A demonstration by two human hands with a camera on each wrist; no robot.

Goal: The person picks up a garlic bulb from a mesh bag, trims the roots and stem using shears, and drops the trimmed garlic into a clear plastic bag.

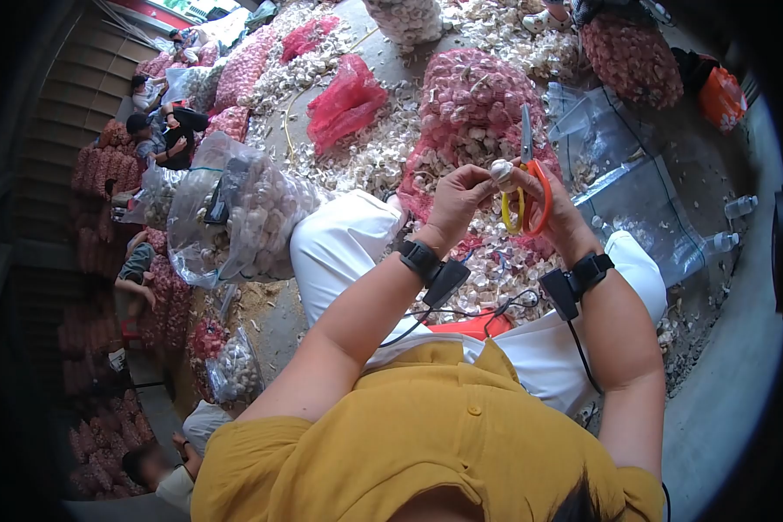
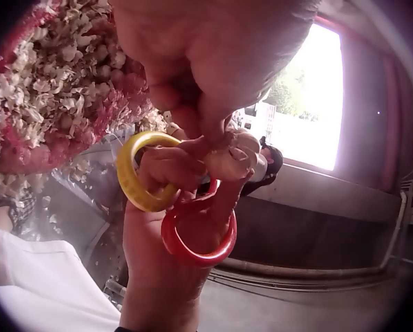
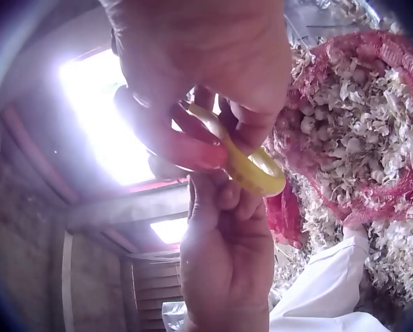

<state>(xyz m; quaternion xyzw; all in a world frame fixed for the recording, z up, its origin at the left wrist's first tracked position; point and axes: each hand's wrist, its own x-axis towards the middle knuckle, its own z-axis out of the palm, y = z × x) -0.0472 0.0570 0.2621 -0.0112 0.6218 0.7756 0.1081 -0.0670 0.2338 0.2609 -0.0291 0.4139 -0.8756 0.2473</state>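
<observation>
My left hand (image 1: 448,207) pinches a pale garlic bulb (image 1: 502,170) between thumb and fingers, in front of my chest. My right hand (image 1: 564,217) grips a pair of scissors (image 1: 540,193) with one yellow and one orange-red handle, its blades pointing up and away. Fingers pass through the handle loops, as the left wrist view shows. There the bulb (image 2: 228,162) sits right at the right hand's fingers, just above the red loop (image 2: 166,238). In the right wrist view the yellow loop (image 3: 261,181) overlaps the left hand (image 3: 227,266), and the bulb is mostly hidden.
Ahead stands an open pink mesh sack (image 1: 478,91) of garlic, with peeled skins strewn around. A clear bag (image 1: 265,204) of bulbs is at the left, plastic sheeting (image 1: 644,209) and bottles (image 1: 739,207) at the right. Other people (image 1: 161,130) sit along the left.
</observation>
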